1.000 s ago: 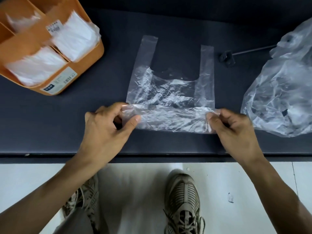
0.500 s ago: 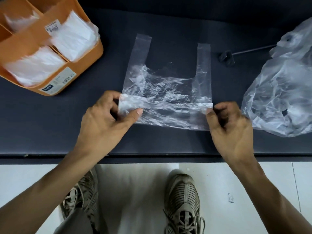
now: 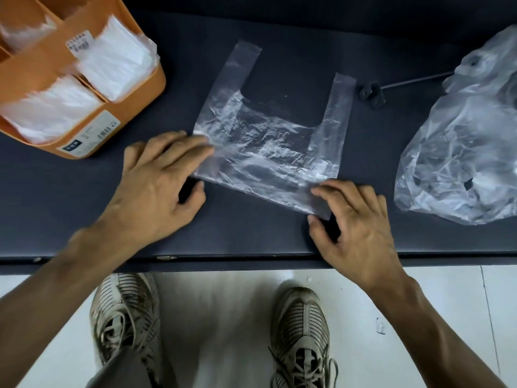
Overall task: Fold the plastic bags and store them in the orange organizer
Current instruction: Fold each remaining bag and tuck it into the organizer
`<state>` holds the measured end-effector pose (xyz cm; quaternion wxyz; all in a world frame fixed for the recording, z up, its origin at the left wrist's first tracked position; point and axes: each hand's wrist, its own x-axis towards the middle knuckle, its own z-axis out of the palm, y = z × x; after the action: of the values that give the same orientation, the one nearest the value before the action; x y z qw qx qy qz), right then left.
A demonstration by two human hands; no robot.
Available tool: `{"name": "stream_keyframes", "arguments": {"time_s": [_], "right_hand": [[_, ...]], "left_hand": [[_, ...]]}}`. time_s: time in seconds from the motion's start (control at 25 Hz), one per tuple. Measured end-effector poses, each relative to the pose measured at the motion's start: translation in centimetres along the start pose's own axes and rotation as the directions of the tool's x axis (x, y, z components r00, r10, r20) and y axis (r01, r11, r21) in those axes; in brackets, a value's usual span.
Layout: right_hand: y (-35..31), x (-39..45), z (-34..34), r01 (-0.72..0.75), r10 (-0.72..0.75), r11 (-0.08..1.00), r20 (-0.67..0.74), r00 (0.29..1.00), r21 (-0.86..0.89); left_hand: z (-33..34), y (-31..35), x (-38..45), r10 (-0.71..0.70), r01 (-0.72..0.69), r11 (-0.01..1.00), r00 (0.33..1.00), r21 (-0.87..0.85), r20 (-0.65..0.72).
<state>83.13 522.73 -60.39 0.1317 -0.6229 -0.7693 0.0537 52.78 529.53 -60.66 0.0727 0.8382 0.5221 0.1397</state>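
Observation:
A clear plastic bag [image 3: 268,147] lies flat on the dark table [image 3: 84,191], handles pointing away, its bottom edge folded up into a band. My left hand [image 3: 159,177] presses straight fingers on the bag's left edge. At the band's lower right corner, my right hand [image 3: 355,219] has curled fingertips on the plastic and the thumb just beneath that edge. The orange organizer [image 3: 134,107] stands at the far left, its compartments holding folded white bags [image 3: 112,60].
A heap of loose clear plastic bags [image 3: 461,141] lies at the right edge of the table. A thin black rod with a small clip [image 3: 372,92] lies behind the bag. The table's front edge [image 3: 251,259] runs above my shoes on the pale floor.
My left hand let go of its pinch and now lies flat on the bag's left edge. The bag has skewed, its right end nearer me. My right hand stayed on the right corner.

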Motion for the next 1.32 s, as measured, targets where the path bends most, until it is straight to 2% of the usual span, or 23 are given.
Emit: {"name": "stream_keyframes", "arguments": {"time_s": [0.12, 0.24, 0.36, 0.48, 0.52, 0.64, 0.72, 0.8, 0.88, 1.08, 1.2, 1.32], "right_hand": [[-0.1, 0.2, 0.2, -0.007, 0.003, 0.998, -0.076, 0.997, -0.063], [-0.1, 0.4, 0.3, -0.034, 0.036, 0.999, -0.151, 0.988, 0.015], [0.3, 0.3, -0.2, -0.05, 0.074, 0.98, -0.117, 0.99, 0.195], [0.8, 0.5, -0.5, -0.041, 0.058, 0.985, -0.095, 0.994, 0.17], [1.1, 0.6, -0.6, -0.046, 0.071, 0.973, -0.105, 0.992, 0.227], [1.3, 0.7, -1.5, -0.193, 0.225, 0.821, 0.007, 0.974, 0.538], [0.9, 0.9, -2.1, -0.307, 0.321, 0.7, 0.1, 0.942, 0.645], [0.9, 1.4, -2.1, -0.365, 0.386, 0.632, 0.13, 0.913, 0.683], [1.1, 2.2, -1.9, -0.404, 0.426, 0.645, 0.134, 0.895, 0.648], [1.0, 3.0, -1.6, -0.438, 0.42, 0.771, 0.148, 0.895, 0.463], [0.7, 3.5, -1.6, -0.411, 0.386, 0.854, 0.14, 0.912, 0.321], [0.0, 3.7, -1.3, -0.427, 0.407, 0.873, 0.13, 0.904, 0.234]], "left_hand": [[0.3, -1.0, 1.4, 0.046, -0.049, 0.997, 0.997, 0.052, 0.059], [0.1, -1.0, 1.9, 0.1, -0.099, 0.995, 0.995, 0.032, -0.02], [-0.6, -0.5, 1.5, 0.094, -0.098, 0.994, 0.993, -0.05, -0.074], [-1.2, -0.2, 0.9, 0.08, -0.09, 0.984, 0.994, -0.152, -0.074], [-1.3, -0.4, 0.7, 0.071, -0.077, 0.971, 0.997, -0.227, -0.034], [-1.4, -0.8, -0.1, -0.003, 0.044, 0.908, 0.995, -0.416, 0.099], [-1.6, -0.4, -0.4, -0.125, 0.166, 0.838, 0.986, -0.519, 0.113], [-1.4, 0.0, -0.4, -0.244, 0.268, 0.746, 0.962, -0.61, 0.124], [-1.5, 0.6, -0.3, -0.332, 0.347, 0.688, 0.931, -0.637, 0.149], [-1.8, 2.0, -0.2, -0.44, 0.461, 0.646, 0.876, -0.608, 0.197], [-1.2, 1.7, -0.3, -0.527, 0.525, 0.703, 0.838, -0.479, 0.146], [-1.1, 2.1, -0.5, -0.512, 0.491, 0.769, 0.856, -0.409, 0.066]]}}
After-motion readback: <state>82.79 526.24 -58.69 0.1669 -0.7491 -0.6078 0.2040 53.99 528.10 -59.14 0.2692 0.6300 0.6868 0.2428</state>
